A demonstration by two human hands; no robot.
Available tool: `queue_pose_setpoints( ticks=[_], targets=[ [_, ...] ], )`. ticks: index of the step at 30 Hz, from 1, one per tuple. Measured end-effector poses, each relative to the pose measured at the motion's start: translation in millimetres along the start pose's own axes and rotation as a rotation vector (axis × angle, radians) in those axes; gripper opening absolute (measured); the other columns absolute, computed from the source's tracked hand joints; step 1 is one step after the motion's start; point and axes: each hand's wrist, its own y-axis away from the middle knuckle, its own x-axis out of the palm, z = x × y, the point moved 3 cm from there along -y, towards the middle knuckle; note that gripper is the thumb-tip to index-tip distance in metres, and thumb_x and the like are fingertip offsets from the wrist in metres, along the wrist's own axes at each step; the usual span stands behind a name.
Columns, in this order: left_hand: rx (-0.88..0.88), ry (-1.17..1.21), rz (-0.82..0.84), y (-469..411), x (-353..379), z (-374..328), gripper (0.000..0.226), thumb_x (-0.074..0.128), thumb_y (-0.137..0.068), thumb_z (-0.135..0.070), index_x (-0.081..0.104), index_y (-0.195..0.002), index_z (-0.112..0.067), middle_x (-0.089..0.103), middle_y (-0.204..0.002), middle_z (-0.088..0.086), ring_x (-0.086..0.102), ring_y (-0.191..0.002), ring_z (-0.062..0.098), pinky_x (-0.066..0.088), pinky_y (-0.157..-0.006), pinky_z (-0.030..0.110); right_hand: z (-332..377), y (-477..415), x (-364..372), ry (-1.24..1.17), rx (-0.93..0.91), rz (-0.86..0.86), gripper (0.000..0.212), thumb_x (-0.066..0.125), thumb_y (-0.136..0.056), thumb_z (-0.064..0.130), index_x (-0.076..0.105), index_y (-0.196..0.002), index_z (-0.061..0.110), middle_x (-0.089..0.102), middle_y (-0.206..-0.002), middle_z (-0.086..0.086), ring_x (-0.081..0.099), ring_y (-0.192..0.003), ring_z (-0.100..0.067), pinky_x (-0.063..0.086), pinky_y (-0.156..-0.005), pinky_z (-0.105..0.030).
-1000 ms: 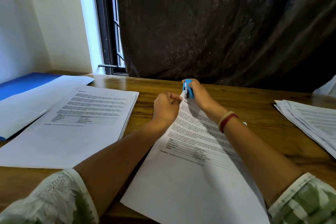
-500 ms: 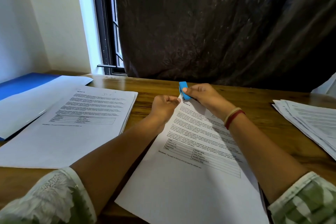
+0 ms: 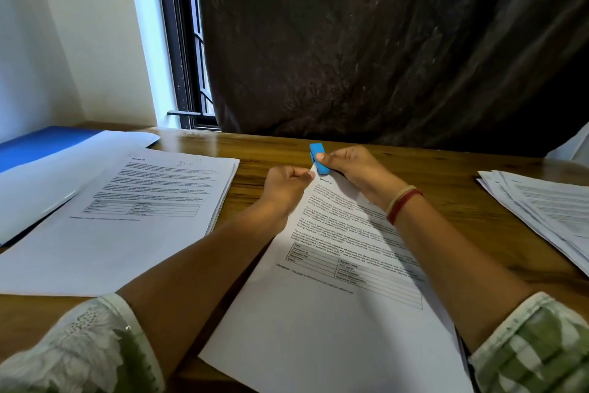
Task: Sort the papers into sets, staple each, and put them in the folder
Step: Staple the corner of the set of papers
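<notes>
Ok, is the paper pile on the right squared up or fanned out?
Fanned out: the right pile shows several staggered sheet edges along its left side and far corner.

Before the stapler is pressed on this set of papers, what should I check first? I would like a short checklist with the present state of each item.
1. The blue stapler sits on the top corner of the Section 4 set: ok.
2. The right hand grips the stapler: ok.
3. The left hand pinches that corner beside the stapler: ok.
4. Left hand clear of the stapler's mouth: cannot tell.
5. Sheets squared at the corner: cannot tell, the hands hide it.
6. The blue folder lies at the far left, in view: ok.
</notes>
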Motion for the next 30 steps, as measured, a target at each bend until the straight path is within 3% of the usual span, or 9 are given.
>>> queue_pose_setpoints(
  ticks=[3, 5, 10, 15, 19, 21, 25, 30],
  targets=[
    [-0.008, -0.004, -0.001, 0.3, 0.1, 0.0, 0.017, 0.056, -0.096, -0.013, 0.067, -0.104, -0.002, 0.072, -0.096, 0.012, 0.069, -0.078, 0.016, 0.054, -0.057, 0.018, -1.5, -0.6, -0.4, -0.01, 0.016, 0.0, 0.034, 0.064, -0.09, 0.032, 0.071, -0.1, 0.0, 0.071, -0.081, -0.009, 0.064, -0.066, -0.015, 0.053, -0.065, -0.025],
    [-0.015, -0.011, -0.01, 0.9, -0.1, -0.2, 0.014, 0.057, -0.095, -0.013, 0.066, -0.101, -0.005, 0.072, -0.095, 0.011, 0.069, -0.079, 0.016, 0.054, -0.058, 0.019, -2.0, -0.1, -0.6, -0.033, 0.035, -0.003, 0.037, 0.065, -0.089, 0.033, 0.069, -0.101, -0.001, 0.071, -0.077, -0.007, 0.064, -0.062, -0.013, 0.053, -0.061, -0.022],
    [-0.051, 0.012, 0.015, 1.7, 0.0, 0.3, 0.015, 0.056, -0.096, -0.013, 0.066, -0.103, -0.004, 0.072, -0.099, 0.015, 0.07, -0.091, 0.027, 0.058, -0.081, 0.037, -3.4, 1.4, -3.0, -0.035, 0.095, 0.011, 0.038, 0.066, -0.088, 0.036, 0.068, -0.095, -0.001, 0.07, -0.064, -0.001, 0.063, -0.051, -0.008, 0.049, -0.049, -0.018],
    [-0.04, -0.017, 0.028, 2.4, -0.6, 0.6, 0.015, 0.056, -0.096, -0.014, 0.066, -0.102, -0.005, 0.073, -0.096, 0.013, 0.07, -0.08, 0.019, 0.058, -0.064, 0.025, -4.2, 3.2, -1.8, -0.081, 0.099, 0.01, 0.033, 0.066, -0.089, 0.033, 0.068, -0.091, 0.0, 0.069, -0.058, 0.001, 0.063, -0.047, -0.007, 0.047, -0.044, -0.015],
    [-0.045, -0.053, 0.038, 2.0, -1.8, -0.1, 0.012, 0.056, -0.096, -0.015, 0.066, -0.096, -0.009, 0.073, -0.096, 0.012, 0.07, -0.078, 0.018, 0.056, -0.063, 0.026, -6.7, 1.4, -0.5, -0.062, 0.119, -0.008, 0.04, 0.067, -0.088, 0.033, 0.067, -0.102, -0.004, 0.07, -0.062, -0.001, 0.063, -0.051, -0.009, 0.048, -0.047, -0.017],
    [-0.074, -0.016, 0.038, 2.6, -2.2, 0.2, 0.012, 0.06, -0.094, -0.023, 0.064, -0.097, -0.012, 0.072, -0.099, 0.014, 0.07, -0.085, 0.023, 0.057, -0.071, 0.032, -7.2, 0.7, 0.8, -0.074, 0.11, -0.026, 0.04, 0.068, -0.087, 0.03, 0.067, -0.105, -0.006, 0.07, -0.067, -0.003, 0.063, -0.055, -0.01, 0.049, -0.05, -0.017],
    [-0.195, 0.059, 0.074, 6.1, -2.4, -4.5, 0.043, 0.071, -0.081, -0.044, 0.059, -0.107, -0.012, 0.073, -0.097, 0.014, 0.071, -0.088, 0.028, 0.058, -0.073, 0.037, -2.2, -0.5, 6.8, -0.071, 0.074, -0.018, 0.021, 0.066, -0.089, 0.021, 0.063, -0.08, 0.003, 0.064, -0.049, 0.007, 0.06, -0.048, -0.004, 0.043, -0.043, -0.012],
    [-0.229, 0.006, 0.045, 3.0, -2.7, -2.4, 0.061, 0.077, -0.072, -0.048, 0.061, -0.115, -0.008, 0.071, -0.101, 0.014, 0.068, -0.095, 0.031, 0.054, -0.087, 0.044, -3.3, 1.0, 16.4, -0.147, 0.039, -0.015, 0.015, 0.062, -0.091, 0.009, 0.061, -0.079, 0.001, 0.061, -0.047, 0.008, 0.059, -0.045, 0.001, 0.042, -0.045, -0.006]
  ],
)
